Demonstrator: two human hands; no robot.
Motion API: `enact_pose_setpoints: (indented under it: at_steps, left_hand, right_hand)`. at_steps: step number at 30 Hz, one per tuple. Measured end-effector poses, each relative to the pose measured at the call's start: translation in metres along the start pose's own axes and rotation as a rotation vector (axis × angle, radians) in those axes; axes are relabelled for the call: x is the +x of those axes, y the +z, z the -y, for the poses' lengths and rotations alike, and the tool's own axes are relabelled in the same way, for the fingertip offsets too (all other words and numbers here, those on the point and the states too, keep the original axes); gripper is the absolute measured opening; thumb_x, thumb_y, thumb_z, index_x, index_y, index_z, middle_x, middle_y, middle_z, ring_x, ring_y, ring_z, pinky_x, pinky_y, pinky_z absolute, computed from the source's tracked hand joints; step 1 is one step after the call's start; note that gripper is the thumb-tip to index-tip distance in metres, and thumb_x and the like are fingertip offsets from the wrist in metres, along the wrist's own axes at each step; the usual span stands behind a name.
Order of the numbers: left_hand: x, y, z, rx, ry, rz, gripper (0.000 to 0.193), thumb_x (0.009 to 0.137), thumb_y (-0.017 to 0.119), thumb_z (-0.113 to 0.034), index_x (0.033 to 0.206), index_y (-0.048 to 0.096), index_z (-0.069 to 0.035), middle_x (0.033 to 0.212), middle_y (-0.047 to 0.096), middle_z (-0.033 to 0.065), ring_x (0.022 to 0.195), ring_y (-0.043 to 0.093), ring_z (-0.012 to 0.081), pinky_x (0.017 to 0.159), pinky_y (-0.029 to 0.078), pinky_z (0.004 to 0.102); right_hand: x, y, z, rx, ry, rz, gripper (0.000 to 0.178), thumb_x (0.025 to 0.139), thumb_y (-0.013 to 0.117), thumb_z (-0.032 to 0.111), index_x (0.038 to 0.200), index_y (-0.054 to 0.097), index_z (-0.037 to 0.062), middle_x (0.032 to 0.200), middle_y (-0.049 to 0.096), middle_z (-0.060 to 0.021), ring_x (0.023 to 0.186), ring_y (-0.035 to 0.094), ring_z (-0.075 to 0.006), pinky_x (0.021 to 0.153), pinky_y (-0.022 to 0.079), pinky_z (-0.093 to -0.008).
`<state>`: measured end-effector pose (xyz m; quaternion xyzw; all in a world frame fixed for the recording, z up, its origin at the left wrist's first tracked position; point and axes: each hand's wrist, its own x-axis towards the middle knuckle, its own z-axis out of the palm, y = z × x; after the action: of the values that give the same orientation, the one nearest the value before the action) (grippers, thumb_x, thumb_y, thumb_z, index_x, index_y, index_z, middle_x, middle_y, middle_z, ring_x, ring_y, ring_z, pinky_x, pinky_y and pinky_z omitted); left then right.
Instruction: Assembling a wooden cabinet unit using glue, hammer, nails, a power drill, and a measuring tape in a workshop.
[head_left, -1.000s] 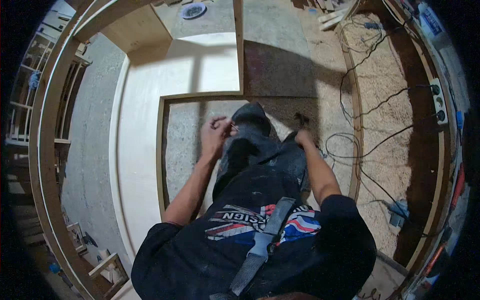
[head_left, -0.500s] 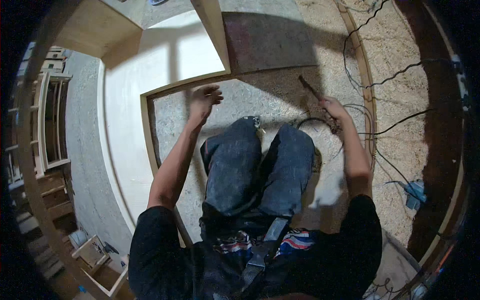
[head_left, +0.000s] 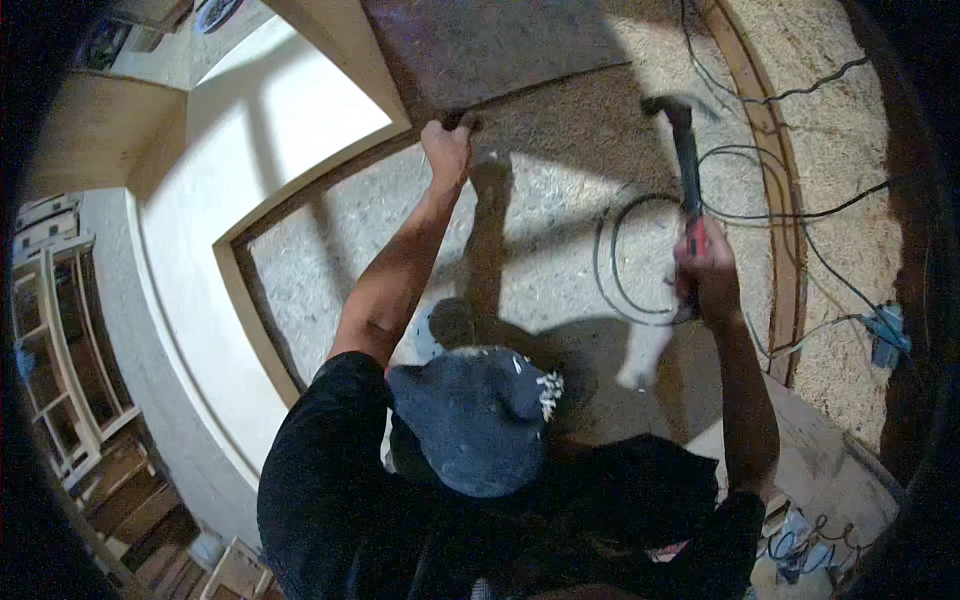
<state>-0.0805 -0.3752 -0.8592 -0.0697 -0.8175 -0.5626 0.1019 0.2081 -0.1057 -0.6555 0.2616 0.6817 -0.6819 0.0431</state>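
Note:
My right hand (head_left: 706, 268) grips a claw hammer (head_left: 686, 155) by its red and black handle, head up and pointing away from me. My left hand (head_left: 449, 152) reaches forward, closed, near the corner of a pale wooden panel (head_left: 300, 110) with a raised edge. Something dark shows at its fingertips, too small to make out. Below both hands lies the grey, shaving-strewn floor (head_left: 560, 215). A knee in dark trousers (head_left: 475, 420) is bent beneath my left arm.
Black cables (head_left: 735, 212) loop across the floor right of the hammer. Beyond them runs a wooden strip (head_left: 778, 190), then sawdust (head_left: 840, 170) and a blue power tool (head_left: 885, 335). Wooden frames (head_left: 75, 340) stand at the far left.
My right hand has swung the hammer so its head points up and away. My left hand has moved forward and right, and closed. The view has shifted as my body leaned and my legs moved.

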Motion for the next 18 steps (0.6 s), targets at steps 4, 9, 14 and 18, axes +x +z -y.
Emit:
enact_pose_setpoints:
  at_steps: [4, 9, 14, 18]
  left_hand:
    - [0.073, 0.046, 0.015, -0.344, -0.144, 0.026, 0.015, 0.083, 0.069, -0.013, 0.093, 0.072, -0.001, 0.085, 0.07, 0.0141, 0.077, 0.066, 0.0243, 0.074, 0.051, 0.0346]
    - [0.092, 0.057, 0.059, 0.305, 0.241, -0.019, 0.025, 0.079, 0.073, -0.025, 0.097, 0.074, -0.007, 0.093, 0.07, 0.0159, 0.086, 0.065, 0.0333, 0.082, 0.05, 0.044]
    - [0.086, 0.038, 0.081, 0.218, 0.053, 0.159, 0.029, 0.08, 0.074, -0.027, 0.095, 0.073, -0.003, 0.096, 0.07, 0.0157, 0.092, 0.064, 0.0312, 0.084, 0.049, 0.0444]
    - [0.093, 0.032, 0.081, 0.012, 0.075, 0.261, 0.027, 0.078, 0.074, -0.025, 0.092, 0.073, -0.002, 0.092, 0.07, 0.0173, 0.086, 0.066, 0.0323, 0.08, 0.052, 0.0432]
  right_hand:
    - [-0.005, 0.001, -0.014, -0.288, 0.328, -0.135, 0.024, 0.09, 0.059, 0.005, 0.113, 0.051, 0.0072, 0.079, 0.053, 0.002, 0.061, 0.052, -0.0081, 0.055, 0.047, -0.0245]
    - [0.033, 0.015, -0.057, -0.427, 0.142, 0.022, 0.039, 0.088, 0.052, 0.0, 0.127, 0.051, 0.0036, 0.106, 0.06, -0.005, 0.084, 0.056, -0.0131, 0.074, 0.047, -0.0282]
    - [0.101, 0.071, -0.092, -0.561, -0.31, -0.171, 0.03, 0.091, 0.061, 0.015, 0.118, 0.053, 0.005, 0.087, 0.055, -0.0041, 0.074, 0.053, -0.0137, 0.068, 0.048, -0.0323]
    - [0.14, 0.121, -0.085, -0.217, -0.246, -0.159, 0.035, 0.093, 0.063, 0.026, 0.118, 0.054, 0.0032, 0.086, 0.061, -0.0095, 0.075, 0.061, -0.0202, 0.071, 0.051, -0.0388]
